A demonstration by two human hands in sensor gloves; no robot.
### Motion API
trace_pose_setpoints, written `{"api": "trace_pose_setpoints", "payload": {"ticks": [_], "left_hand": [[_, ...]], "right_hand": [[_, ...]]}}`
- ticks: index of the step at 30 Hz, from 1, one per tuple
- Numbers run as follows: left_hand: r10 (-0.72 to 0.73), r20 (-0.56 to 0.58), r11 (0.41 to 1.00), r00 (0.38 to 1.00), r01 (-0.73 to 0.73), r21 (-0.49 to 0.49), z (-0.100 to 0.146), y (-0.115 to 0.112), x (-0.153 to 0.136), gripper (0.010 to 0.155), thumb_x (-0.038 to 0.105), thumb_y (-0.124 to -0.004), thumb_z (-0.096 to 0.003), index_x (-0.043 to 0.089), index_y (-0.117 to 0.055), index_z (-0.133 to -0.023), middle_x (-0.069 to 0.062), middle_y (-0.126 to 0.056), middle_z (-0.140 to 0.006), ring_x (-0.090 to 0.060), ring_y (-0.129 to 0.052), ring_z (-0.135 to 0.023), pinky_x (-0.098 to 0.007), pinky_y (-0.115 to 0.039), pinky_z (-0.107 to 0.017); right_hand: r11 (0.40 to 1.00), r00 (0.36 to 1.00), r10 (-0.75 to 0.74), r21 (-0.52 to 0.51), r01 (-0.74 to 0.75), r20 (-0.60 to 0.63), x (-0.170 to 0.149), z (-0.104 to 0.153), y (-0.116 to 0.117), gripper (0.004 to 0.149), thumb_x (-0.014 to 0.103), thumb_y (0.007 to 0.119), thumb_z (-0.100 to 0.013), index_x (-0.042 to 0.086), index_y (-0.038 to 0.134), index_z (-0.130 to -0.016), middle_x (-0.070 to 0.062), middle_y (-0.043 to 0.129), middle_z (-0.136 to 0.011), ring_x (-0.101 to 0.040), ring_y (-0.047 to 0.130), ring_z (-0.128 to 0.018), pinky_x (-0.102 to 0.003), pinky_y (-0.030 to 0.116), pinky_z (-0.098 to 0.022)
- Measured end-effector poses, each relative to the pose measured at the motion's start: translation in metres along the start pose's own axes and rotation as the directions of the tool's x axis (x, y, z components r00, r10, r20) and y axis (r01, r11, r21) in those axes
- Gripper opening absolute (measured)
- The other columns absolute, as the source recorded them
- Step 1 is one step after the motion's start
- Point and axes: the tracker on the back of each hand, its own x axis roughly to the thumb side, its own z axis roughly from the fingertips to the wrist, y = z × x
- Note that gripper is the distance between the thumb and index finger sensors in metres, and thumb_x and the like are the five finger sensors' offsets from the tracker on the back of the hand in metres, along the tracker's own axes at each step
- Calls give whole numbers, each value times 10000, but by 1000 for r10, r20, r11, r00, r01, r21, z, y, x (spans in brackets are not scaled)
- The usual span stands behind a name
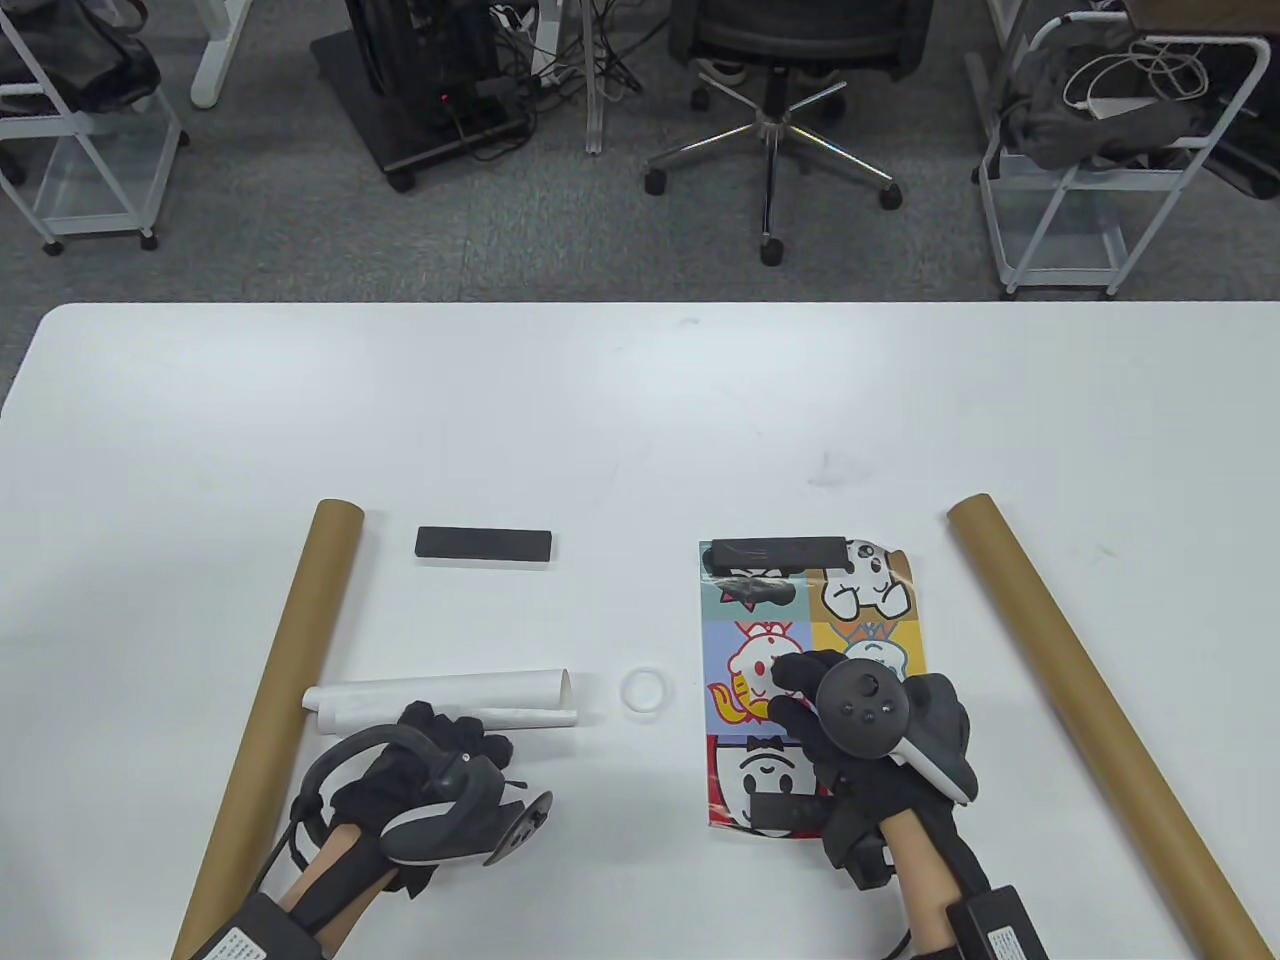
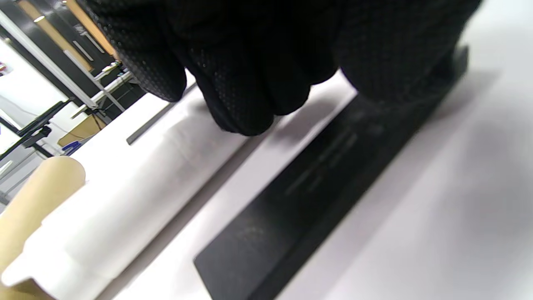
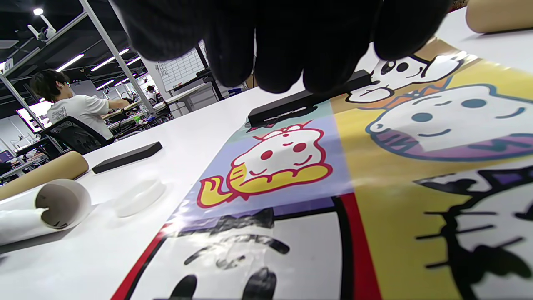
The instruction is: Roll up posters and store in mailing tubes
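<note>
1. White desk [image 1: 600, 420] held a half-rolled poster [image 1: 440, 700] beside the left tube [image 1: 290, 690].
2. Left hand [image 1: 440, 775] – fingers curled on the roll; whether gripping, unclear.
3. Right hand [image 1: 870, 720] pressed the flat poster [image 1: 760, 640], fingers relaxed.
4. Best to roll tightly – edges aligned.

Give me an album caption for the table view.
Gloved hands work between two cardboard tubes: one rolled poster, one cartoon poster flat.

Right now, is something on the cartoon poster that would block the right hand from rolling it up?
Yes. A black bar lies across the far edge of the cartoon poster, and another dark bar sits on its near edge beside the right hand. Both weigh the sheet flat and would likely have to come off first.
</note>
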Motion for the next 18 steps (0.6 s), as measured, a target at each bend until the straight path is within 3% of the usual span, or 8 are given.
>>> {"api": "trace_pose_setpoints", "payload": {"ticks": [10, 18], "left_hand": [[34, -185, 999, 982, -29, 34, 8, 1, -42, 641, 510, -771, -413, 354, -658, -1024, 69, -836, -1025, -175, -962, -894, -483, -734, -782], [13, -217, 1000, 976, -13, 0, -2, -18, -47, 683, 520, -772, -400, 347, -633, -1046, 47, -798, -1068, -200, -934, -935, -496, -717, -792]], "right_hand": [[1000, 1000, 0, 1, 0, 0, 0, 0, 0, 542, 360, 681, -508, 111, 671, -989, -219, 719, -1035, -524, 727, -895, -723, 557, -668], [1000, 1000, -2, 9, 2, 1, 0, 0, 1, 540, 360, 682, -508, 112, 675, -987, -216, 725, -1031, -520, 737, -889, -721, 562, -666]]}}
